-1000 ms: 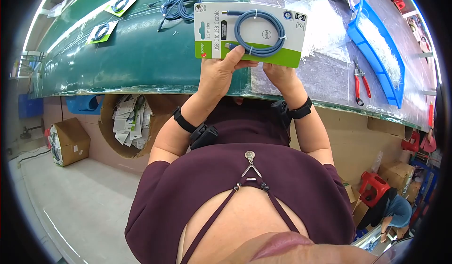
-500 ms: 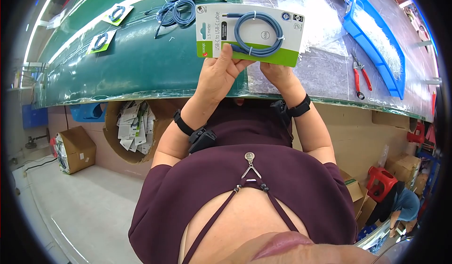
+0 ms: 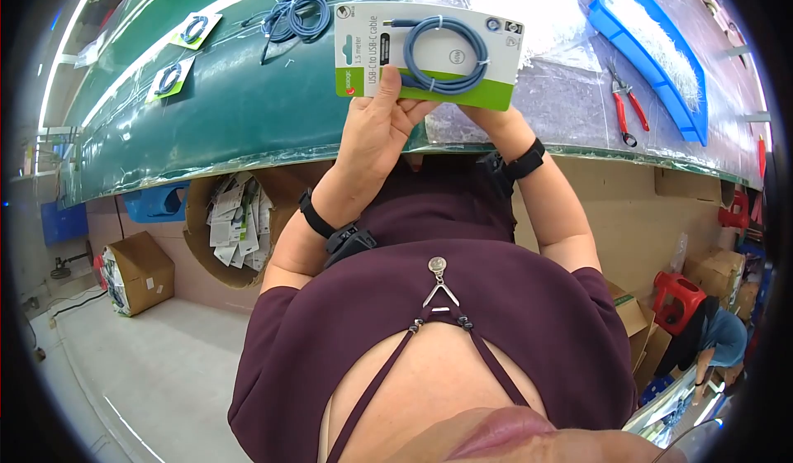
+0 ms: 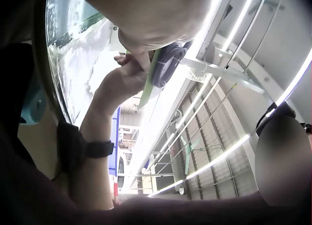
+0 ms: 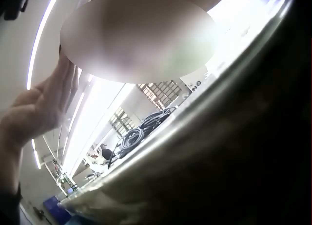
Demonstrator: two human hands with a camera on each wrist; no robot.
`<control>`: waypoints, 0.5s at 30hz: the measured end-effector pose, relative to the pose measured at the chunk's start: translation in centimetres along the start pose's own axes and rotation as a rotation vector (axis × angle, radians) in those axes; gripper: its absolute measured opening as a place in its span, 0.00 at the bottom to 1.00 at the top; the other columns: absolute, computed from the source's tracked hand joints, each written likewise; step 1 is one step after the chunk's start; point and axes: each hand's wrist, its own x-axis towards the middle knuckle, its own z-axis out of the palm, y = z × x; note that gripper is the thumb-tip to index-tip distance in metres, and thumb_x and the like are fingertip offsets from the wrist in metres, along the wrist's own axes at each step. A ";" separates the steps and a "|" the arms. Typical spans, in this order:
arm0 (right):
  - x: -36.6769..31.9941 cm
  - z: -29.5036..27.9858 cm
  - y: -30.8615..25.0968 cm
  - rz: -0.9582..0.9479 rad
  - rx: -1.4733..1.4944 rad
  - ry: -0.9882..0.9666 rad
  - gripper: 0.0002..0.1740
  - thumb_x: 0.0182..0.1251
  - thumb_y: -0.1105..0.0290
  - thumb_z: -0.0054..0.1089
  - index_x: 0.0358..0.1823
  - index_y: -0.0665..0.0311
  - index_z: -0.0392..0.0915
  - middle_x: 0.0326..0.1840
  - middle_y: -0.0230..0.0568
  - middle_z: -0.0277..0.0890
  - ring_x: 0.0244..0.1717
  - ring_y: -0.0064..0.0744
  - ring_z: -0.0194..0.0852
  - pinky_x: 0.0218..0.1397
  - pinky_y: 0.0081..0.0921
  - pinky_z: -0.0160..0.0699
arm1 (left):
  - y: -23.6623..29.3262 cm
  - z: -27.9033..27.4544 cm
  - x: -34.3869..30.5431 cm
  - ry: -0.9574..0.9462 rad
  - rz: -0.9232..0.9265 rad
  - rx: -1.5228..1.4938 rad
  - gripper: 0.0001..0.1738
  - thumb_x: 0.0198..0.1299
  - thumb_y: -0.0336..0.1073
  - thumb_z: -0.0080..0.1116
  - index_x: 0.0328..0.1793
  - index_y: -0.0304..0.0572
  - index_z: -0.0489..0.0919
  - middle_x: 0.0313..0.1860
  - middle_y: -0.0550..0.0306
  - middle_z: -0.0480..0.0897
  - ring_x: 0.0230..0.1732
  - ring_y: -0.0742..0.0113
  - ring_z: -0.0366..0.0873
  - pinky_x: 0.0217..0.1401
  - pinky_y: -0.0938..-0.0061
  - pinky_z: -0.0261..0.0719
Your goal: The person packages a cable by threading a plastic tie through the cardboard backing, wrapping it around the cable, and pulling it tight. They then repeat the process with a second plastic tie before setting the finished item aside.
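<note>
In the head view, both hands hold up a printed white-and-green card (image 3: 500,91) labelled as a 1.5 meter USB-C to USB-C cable. A coiled blue cable (image 3: 447,87) is fastened on its front by small white ties. My left hand (image 3: 372,132) pinches the lower left part, thumb flat on the front and fingers behind. At the lower right edge, my right hand (image 3: 500,123) grips the card from below, its fingertips hidden behind it. The left wrist view catches the right hand (image 4: 122,81) at the edge of the tilted card (image 4: 148,84).
Loose blue cables (image 3: 301,17) lie bundled behind the card. Two carded cables (image 3: 196,29) (image 3: 169,80) rest on the green tabletop. Red-handled cutters (image 3: 621,114) lie beside a blue tray (image 3: 698,120) of thin white ties. A cardboard box (image 3: 198,240) of cards stands below the table edge.
My left thumb has slid left along the card, off the cable's lower end. The card stays raised in both hands, while the table scene shifts slightly as the head view turns.
</note>
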 end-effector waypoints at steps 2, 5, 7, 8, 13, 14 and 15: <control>0.1 -0.4 0.5 -0.069 -0.051 0.048 0.25 0.56 0.78 0.63 0.57 0.70 0.70 0.55 0.54 0.73 0.57 0.48 0.72 0.58 0.38 0.72 | 0.2 -0.9 1.3 -0.005 0.054 0.071 0.22 0.71 0.42 0.46 0.61 0.29 0.68 0.53 0.45 0.78 0.55 0.53 0.78 0.62 0.56 0.78; 1.8 -2.7 0.2 0.155 0.244 0.148 0.31 0.58 0.75 0.63 0.63 0.69 0.63 0.59 0.54 0.69 0.58 0.48 0.70 0.61 0.36 0.70 | 1.4 -2.4 2.5 0.006 0.172 0.222 0.21 0.71 0.41 0.47 0.59 0.29 0.70 0.51 0.46 0.79 0.53 0.54 0.80 0.60 0.57 0.79; 2.9 -5.2 -1.0 0.717 0.865 0.296 0.39 0.60 0.73 0.64 0.70 0.67 0.54 0.65 0.54 0.62 0.62 0.45 0.67 0.65 0.33 0.66 | 2.1 -2.7 2.9 -0.054 0.251 0.295 0.21 0.71 0.41 0.46 0.61 0.30 0.68 0.52 0.46 0.79 0.52 0.54 0.80 0.58 0.58 0.80; 3.1 -5.2 -1.6 0.707 0.864 0.307 0.39 0.60 0.73 0.64 0.70 0.67 0.54 0.65 0.54 0.62 0.62 0.45 0.67 0.65 0.33 0.66 | 2.1 -2.5 3.2 -0.090 0.287 0.332 0.22 0.72 0.42 0.45 0.61 0.30 0.68 0.53 0.46 0.79 0.52 0.54 0.81 0.58 0.58 0.81; 3.7 -2.3 -3.5 0.522 0.105 0.125 0.44 0.62 0.72 0.63 0.73 0.72 0.44 0.65 0.60 0.59 0.62 0.42 0.66 0.65 0.32 0.65 | 0.0 -1.2 3.0 -0.082 0.214 0.306 0.23 0.72 0.43 0.45 0.63 0.33 0.65 0.53 0.46 0.78 0.51 0.54 0.81 0.57 0.57 0.81; 3.8 -2.1 -3.1 0.474 0.125 0.116 0.44 0.62 0.73 0.63 0.73 0.72 0.43 0.65 0.60 0.59 0.62 0.41 0.66 0.65 0.31 0.65 | 0.4 -1.7 3.2 -0.100 0.177 0.264 0.23 0.72 0.44 0.45 0.64 0.33 0.64 0.54 0.45 0.78 0.51 0.53 0.81 0.57 0.57 0.81; 3.7 -2.1 -3.0 0.426 0.145 0.103 0.45 0.62 0.73 0.63 0.73 0.73 0.42 0.64 0.60 0.60 0.63 0.40 0.65 0.65 0.31 0.65 | 0.8 -2.3 3.5 -0.113 0.141 0.220 0.24 0.72 0.44 0.44 0.64 0.33 0.63 0.55 0.45 0.77 0.52 0.53 0.81 0.57 0.57 0.81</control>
